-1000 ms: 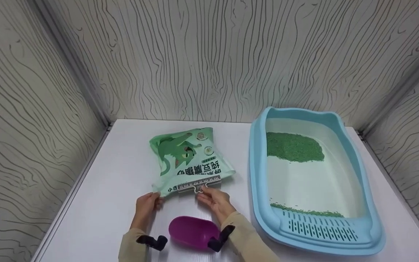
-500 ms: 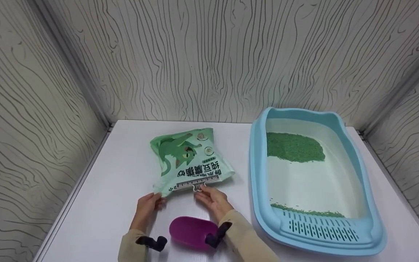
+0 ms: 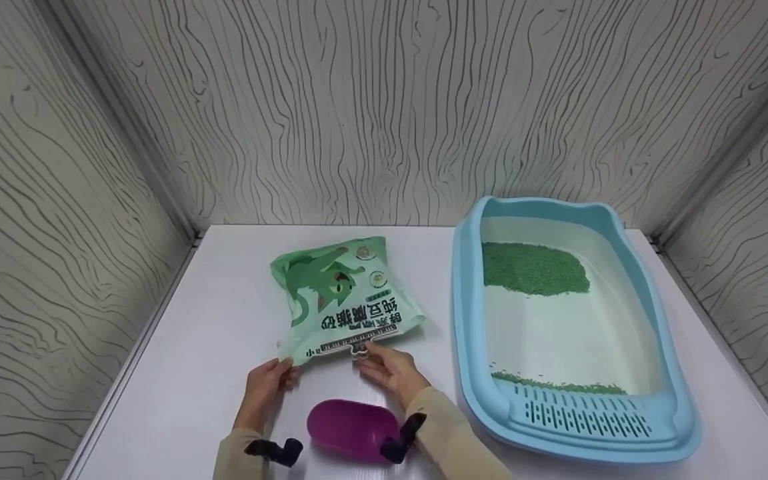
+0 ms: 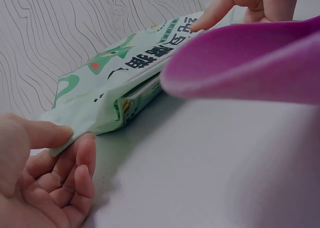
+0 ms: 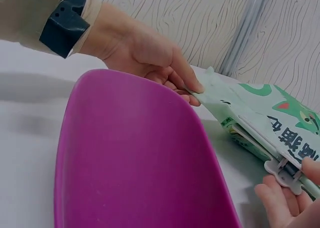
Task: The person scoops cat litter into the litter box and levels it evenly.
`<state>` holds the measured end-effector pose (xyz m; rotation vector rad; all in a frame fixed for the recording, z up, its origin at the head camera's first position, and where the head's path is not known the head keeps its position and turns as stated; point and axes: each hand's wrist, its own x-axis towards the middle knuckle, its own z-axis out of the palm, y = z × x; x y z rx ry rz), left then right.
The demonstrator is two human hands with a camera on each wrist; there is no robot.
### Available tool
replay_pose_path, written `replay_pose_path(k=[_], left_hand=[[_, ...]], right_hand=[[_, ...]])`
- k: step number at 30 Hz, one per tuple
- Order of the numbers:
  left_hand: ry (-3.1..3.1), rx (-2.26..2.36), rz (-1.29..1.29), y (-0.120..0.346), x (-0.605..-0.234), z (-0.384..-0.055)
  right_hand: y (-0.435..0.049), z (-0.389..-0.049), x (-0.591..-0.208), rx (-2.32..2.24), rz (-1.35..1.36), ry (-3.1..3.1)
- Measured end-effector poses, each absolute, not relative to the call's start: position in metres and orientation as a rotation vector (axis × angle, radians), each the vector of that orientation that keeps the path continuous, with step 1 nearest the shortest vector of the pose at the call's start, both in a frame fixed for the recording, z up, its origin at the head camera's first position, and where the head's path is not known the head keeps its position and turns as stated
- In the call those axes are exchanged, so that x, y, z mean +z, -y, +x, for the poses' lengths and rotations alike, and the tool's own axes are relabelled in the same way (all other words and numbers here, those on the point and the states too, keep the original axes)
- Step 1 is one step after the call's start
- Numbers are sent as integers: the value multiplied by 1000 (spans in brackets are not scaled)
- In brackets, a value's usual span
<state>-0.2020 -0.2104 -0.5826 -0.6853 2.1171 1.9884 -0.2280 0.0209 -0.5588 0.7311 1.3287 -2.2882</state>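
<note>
A pale green cat litter bag [image 3: 341, 287] lies on the white table, its printed cat and lettering upside down in the head view. My left hand [image 3: 268, 385] pinches the bag's near left corner between thumb and fingers, as the left wrist view confirms. Along the near edge runs a long bag clip [image 3: 337, 345] with a ruler-like pattern. My right hand [image 3: 394, 375] pinches the clip's white handle [image 5: 286, 175], thumb above and fingers below. The near edge appears folded at the clip. A purple scoop [image 3: 351, 427] lies between my forearms, close to the right wrist.
To the right stands a blue litter box [image 3: 467, 333] with a slotted front ledge. Green litter pellets [image 3: 534, 269] form a heap at its back, and a thin strip lies near the ledge. Patterned wall panels [image 3: 331, 113] enclose the table [image 3: 191, 320] at the back and sides.
The clip has tilted, so less of its face shows than a second ago. Both hands keep their hold at nearly the same spots. The head view has shifted slightly.
</note>
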Motion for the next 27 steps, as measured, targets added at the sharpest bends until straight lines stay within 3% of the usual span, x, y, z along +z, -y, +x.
replay_pose_path(k=[14,27], left_hand=[[-2409,1804,-627,214,-572,-198],[-3176,1174,-433,194,-520,-206]], right_hand=[[-26,-214,-543,-2124,673,-1530],[-52,-212,-477,-1820,-1,-2302]])
